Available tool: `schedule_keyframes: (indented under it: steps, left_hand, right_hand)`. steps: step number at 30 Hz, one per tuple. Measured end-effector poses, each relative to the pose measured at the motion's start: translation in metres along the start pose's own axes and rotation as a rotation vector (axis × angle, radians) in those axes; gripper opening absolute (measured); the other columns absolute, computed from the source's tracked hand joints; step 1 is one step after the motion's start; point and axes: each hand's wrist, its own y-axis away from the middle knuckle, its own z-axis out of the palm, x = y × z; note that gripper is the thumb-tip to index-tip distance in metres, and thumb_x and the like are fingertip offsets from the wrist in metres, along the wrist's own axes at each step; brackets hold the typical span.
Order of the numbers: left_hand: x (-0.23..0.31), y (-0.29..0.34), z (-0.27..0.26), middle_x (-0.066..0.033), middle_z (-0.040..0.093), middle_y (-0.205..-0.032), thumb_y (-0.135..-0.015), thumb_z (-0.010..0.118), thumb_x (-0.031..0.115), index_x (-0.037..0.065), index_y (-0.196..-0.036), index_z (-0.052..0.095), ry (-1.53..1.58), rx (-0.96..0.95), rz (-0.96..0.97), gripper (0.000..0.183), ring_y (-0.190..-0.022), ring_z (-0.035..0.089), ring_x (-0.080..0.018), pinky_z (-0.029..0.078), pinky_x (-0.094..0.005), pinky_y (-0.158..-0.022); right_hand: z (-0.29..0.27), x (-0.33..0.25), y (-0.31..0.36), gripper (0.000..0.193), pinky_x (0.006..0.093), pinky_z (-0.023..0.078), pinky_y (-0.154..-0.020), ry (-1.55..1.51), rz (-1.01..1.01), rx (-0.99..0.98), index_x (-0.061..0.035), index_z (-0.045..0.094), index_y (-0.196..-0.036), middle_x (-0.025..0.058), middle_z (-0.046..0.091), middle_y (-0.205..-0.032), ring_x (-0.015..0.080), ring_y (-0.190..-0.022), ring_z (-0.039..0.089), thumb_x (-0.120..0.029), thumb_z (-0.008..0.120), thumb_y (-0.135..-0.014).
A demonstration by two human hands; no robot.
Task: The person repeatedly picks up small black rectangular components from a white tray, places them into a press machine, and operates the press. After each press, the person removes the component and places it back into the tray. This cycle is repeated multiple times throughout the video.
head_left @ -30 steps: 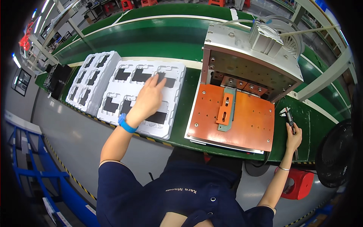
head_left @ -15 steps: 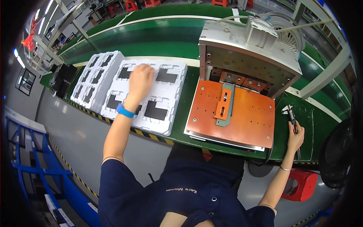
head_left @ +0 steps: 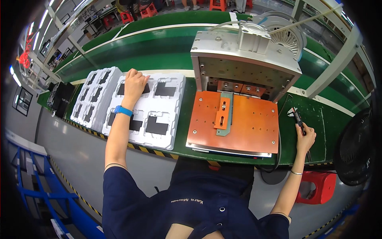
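Observation:
My left hand is over the white plastic tray, its fingers curled down at the far row of pockets. Whatever lies under the fingertips is hidden by the hand. A black flat piece shows just beside it, and an L-shaped black piece sits in the pocket to its right. In the near row lies another notched black piece. Off to the right, my right hand is closed around a digital caliper, whose metal jaws point away over the green bench.
A press with an orange base plate stands between my hands. Left of the tray is a stack of similar white trays. A black fan is at far right, and a red stool stands below the bench edge.
The whole view has shifted a little. My left hand, blurred before, now shows sharply, still over the tray's far row. The caliper stays in my right hand.

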Motion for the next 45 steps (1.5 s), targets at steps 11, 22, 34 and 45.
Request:
schedule_keyframes:
  steps: [11,22,34,45]
  left_hand:
    - [0.193,-0.105,-0.148,-0.0054,0.053,-0.06,-0.087,0.062,0.015,0.008,-0.063,0.06,0.721,0.115,0.385,0.025,-0.067,0.05,-0.0273,0.041,-0.0423,-0.071]
    - [0.275,-0.125,-0.116,-0.0081,0.06,-0.088,-0.083,0.067,0.018,0.007,-0.09,0.062,0.727,-0.175,0.435,0.014,-0.091,0.052,-0.0266,0.044,-0.0427,-0.084]
    - [0.223,-0.06,-0.148,-0.0146,0.054,-0.136,-0.077,0.077,0.037,0.008,-0.118,0.064,0.875,-0.37,0.379,0.052,-0.125,0.052,-0.0314,0.038,-0.048,-0.106]
    - [0.211,-0.062,-0.133,-0.0168,0.05,-0.143,-0.079,0.072,0.056,0.011,-0.129,0.059,1.105,-0.464,0.425,0.069,-0.131,0.047,-0.0355,0.036,-0.0503,-0.107]
  right_hand:
    - [-0.007,0.0,0.002,0.02,0.0368,0.047,-0.078,-0.225,-0.108,0.266,-0.0056,0.075,-0.098,0.0081,0.066,-0.089,0.0252,-0.084,0.058,-0.017,0.078,-0.081]
    - [-0.122,-0.169,0.03,0.03,0.0363,0.045,-0.082,-0.641,-0.549,-0.189,-0.0067,0.073,-0.097,0.0059,0.07,-0.094,0.0259,-0.09,0.059,-0.017,0.082,-0.07]
    - [-0.101,-0.216,0.023,0.04,0.0393,0.047,-0.088,-0.52,-0.71,-0.419,-0.0075,0.07,-0.106,0.0083,0.065,-0.114,0.0277,-0.104,0.06,-0.015,0.082,-0.069]
    - [-0.097,-0.219,0.02,0.033,0.0362,0.047,-0.083,-0.611,-0.691,-0.566,-0.0072,0.071,-0.1,0.0071,0.066,-0.106,0.026,-0.097,0.061,-0.017,0.082,-0.07]
